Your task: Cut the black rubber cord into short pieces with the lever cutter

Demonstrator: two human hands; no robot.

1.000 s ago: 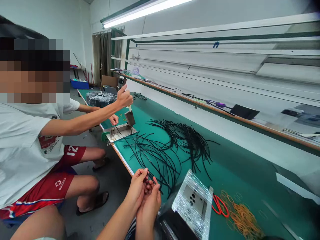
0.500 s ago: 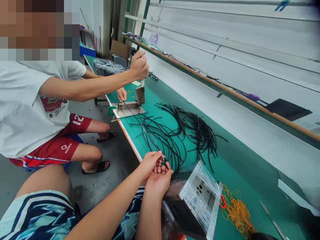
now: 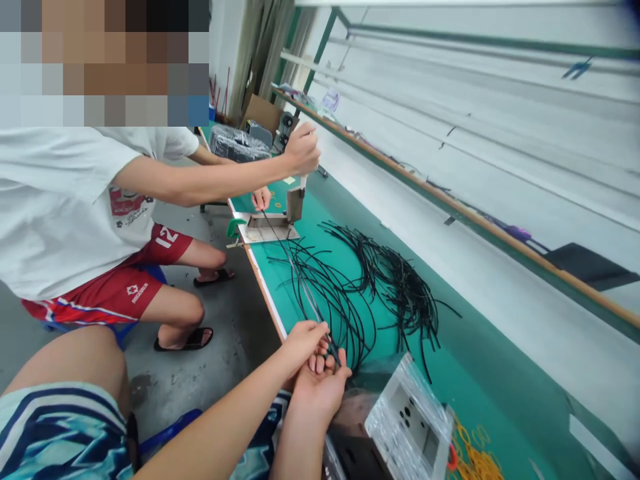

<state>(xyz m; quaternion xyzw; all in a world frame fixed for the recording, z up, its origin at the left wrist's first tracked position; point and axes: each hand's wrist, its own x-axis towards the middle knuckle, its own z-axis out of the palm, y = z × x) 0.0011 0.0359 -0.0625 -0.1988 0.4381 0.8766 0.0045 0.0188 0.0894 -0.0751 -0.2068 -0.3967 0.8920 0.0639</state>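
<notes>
- My left hand (image 3: 303,345) pinched a thin black rubber cord (image 3: 305,293) between thumb and fingers; my right hand (image 3: 320,393) lay palm up just beneath, fingers half curled.
- The cord ran ahead of my hands to a flat steel jig (image 3: 267,230) on a green mat (image 3: 320,207).
- A loose heap of black cords (image 3: 405,300) lay ahead and right, none visibly bundled.
- Beyond my hands, a co-worker's raised hand (image 3: 301,148) gripped above the jig.

Left hand (image 3: 303,345) and right hand (image 3: 320,392) bare, forearms bare too; knee-length shorts (image 3: 55,427) in navy, white, pale-teal angular print.
</notes>
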